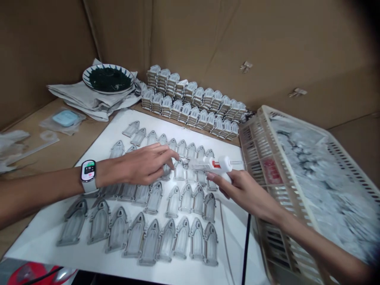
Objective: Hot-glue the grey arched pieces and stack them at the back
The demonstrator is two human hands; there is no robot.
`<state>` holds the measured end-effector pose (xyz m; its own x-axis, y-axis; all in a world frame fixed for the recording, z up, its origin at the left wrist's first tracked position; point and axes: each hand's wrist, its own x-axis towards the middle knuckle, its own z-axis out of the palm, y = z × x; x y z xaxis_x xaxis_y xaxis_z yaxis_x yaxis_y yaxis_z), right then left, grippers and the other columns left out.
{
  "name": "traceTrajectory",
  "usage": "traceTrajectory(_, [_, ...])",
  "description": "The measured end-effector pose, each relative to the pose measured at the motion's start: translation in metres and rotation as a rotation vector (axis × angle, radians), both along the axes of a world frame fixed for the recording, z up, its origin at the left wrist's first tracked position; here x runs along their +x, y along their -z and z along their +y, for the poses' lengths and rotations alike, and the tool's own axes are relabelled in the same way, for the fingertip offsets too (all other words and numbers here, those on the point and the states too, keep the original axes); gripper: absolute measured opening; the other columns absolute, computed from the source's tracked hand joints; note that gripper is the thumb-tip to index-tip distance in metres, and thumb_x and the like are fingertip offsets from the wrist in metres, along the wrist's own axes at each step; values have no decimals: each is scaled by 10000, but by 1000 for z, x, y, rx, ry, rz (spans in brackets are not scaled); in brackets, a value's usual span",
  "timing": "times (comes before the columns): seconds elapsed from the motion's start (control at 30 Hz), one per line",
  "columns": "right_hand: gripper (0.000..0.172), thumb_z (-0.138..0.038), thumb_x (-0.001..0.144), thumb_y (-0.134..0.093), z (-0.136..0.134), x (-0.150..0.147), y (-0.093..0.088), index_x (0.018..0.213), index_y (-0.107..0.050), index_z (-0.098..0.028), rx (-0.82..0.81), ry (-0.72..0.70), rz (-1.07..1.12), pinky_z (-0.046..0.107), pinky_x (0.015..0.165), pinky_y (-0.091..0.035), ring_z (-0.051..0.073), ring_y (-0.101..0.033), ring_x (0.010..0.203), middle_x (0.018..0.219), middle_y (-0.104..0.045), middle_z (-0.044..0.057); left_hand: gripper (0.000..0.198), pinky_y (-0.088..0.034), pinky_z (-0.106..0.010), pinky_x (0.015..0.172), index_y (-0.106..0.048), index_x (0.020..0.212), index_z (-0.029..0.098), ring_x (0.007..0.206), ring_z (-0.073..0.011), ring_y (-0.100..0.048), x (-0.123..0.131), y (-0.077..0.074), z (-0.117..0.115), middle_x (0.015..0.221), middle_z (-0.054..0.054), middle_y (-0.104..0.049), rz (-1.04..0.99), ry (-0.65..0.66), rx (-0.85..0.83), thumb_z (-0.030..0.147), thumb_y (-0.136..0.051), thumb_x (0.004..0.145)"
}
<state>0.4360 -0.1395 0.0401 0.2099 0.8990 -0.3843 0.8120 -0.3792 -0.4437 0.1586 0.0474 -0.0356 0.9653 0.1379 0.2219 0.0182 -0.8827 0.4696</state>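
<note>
A white glue gun (212,164) is held firmly in the right hand (240,190), and its nozzle is pointed toward the left hand (139,164). The left hand is not closed around anything, but it is touching a grey arched piece (166,171) on the white board (38,241). More pieces (151,202) are laid out below both hands, and a plastic basket (261,158) is placed to the right of the right hand.
</note>
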Motion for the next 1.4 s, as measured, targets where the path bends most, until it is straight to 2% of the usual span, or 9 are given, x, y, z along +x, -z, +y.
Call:
traceTrajectory(0.17, [751, -880, 1015, -481, 2, 1, 6, 572, -434, -275, 25, -25, 3, 336, 525, -310, 147, -422, 482, 484, -396, -46, 452, -513, -458, 1056, -466, 1415, 220, 1164, -287, -677, 3, -4, 2, 1274, -90, -751, -46, -5, -46, 97, -481, 980])
traceTrajectory(0.37, [764, -924, 993, -440, 2, 2, 6, 582, -432, -280, 22, 7, -6, 351, 568, -353, 163, -461, 509, 499, -424, -33, 485, -486, -428, 1065, -431, 1458, 208, 1229, -259, -695, -2, -30, 3, 1268, -51, -806, -64, -67, -179, 74, -453, 993])
traceTrajectory(0.47, [777, -948, 966, -439, 3, 1, 3, 571, -425, -279, 21, 25, -12, 354, 572, -344, 160, -445, 512, 509, -408, -33, 373, -525, -354, 920, -451, 1413, 197, 1072, -215, -734, -4, -45, 4, 1170, -53, -794, -111, -145, -270, 162, -495, 1045])
traceTrajectory(0.57, [782, -962, 952, -437, 4, 1, 2, 570, -427, -279, 30, 33, -21, 354, 572, -342, 162, -438, 514, 513, -404, -32, 311, -487, -295, 724, -482, 1294, 208, 806, -159, -672, -5, -56, 10, 922, 13, -692, -207, -289, -313, 293, -645, 1043])
traceTrajectory(0.7, [777, -958, 957, -432, 3, 1, 2, 568, -411, -285, 41, 26, -20, 355, 581, -353, 165, -439, 521, 507, -399, -31, 289, -417, -272, 658, -488, 1227, 221, 670, -106, -528, -7, -58, 18, 789, 70, -526, -280, -427, -295, 184, -639, 983])
traceTrajectory(0.83, [773, -959, 954, -434, 2, 1, 0, 575, -407, -286, 39, 36, 2, 349, 563, -347, 164, -433, 519, 507, -406, -29, 419, -420, -268, 635, -496, 1316, 223, 684, -118, -528, -10, -45, 9, 826, 50, -531, -222, -255, -266, 109, -578, 922])
traceTrajectory(1.0, [762, -932, 974, -457, 0, 1, 1, 578, -404, -283, 40, 23, 59, 339, 548, -344, 156, -411, 512, 504, -395, -36, 590, -448, -296, 659, -467, 1448, 265, 753, -164, -666, -9, -24, -12, 1084, -25, -723, 108, -85, -98, 62, -542, 899])
traceTrajectory(1.2, [763, -926, 972, -469, 0, 1, 3, 570, -387, -283, -11, 43, 78, 335, 542, -313, 146, -378, 525, 530, -361, -45, 535, -311, -376, 536, -540, 1447, 246, 639, -238, -680, 0, -26, -17, 860, -14, -753, 311, 19, 204, 151, -564, 921])
traceTrajectory(1.4, [755, -891, 1005, -484, 2, 2, 6, 571, -351, -287, -10, 15, 84, 328, 510, -278, 138, -357, 524, 552, -351, -46, 578, -352, -408, 547, -507, 1548, 198, 665, -205, -690, 0, -22, -15, 1120, -66, -820, 260, 112, 243, 160, -481, 972])
